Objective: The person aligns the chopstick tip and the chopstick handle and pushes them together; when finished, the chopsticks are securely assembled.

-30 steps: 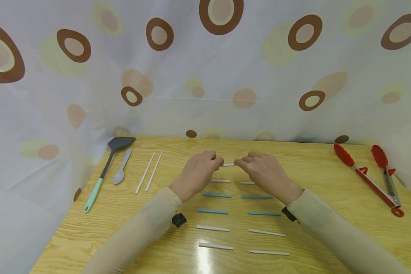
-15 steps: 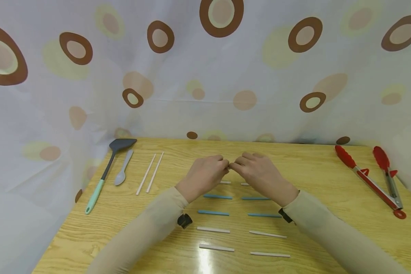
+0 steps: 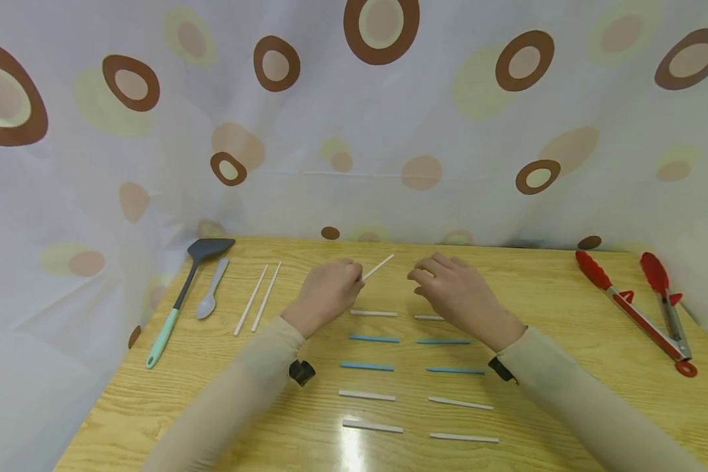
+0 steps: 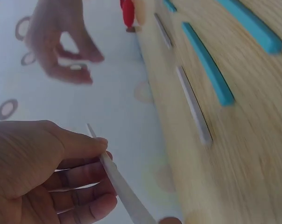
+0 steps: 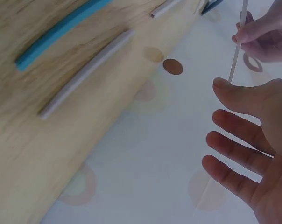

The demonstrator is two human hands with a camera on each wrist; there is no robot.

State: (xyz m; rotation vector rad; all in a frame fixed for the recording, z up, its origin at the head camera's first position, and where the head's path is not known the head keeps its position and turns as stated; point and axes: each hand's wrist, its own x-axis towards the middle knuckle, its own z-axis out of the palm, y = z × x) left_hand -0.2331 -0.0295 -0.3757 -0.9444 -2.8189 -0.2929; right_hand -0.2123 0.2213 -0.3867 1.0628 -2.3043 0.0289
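left hand [image 3: 324, 293] with fingers pinching a slim white stick [image 3: 378, 267], right hand [image 3: 455, 292] near its tip, fingers parted and holding nothing, blue sticks [image 3: 367, 366] and short pale sticks [image 3: 367, 395] on the desk [image 3: 537, 282] below the fingers, spoon [image 3: 206, 305], spatula [image 3: 209, 247] left of them, red tongs [image 3: 643, 321] well right

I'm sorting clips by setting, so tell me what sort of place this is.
Perhaps a makeshift filming or testing station, judging by the wood-grain table, the patterned sheet hung behind it and the short sticks laid out in two columns.
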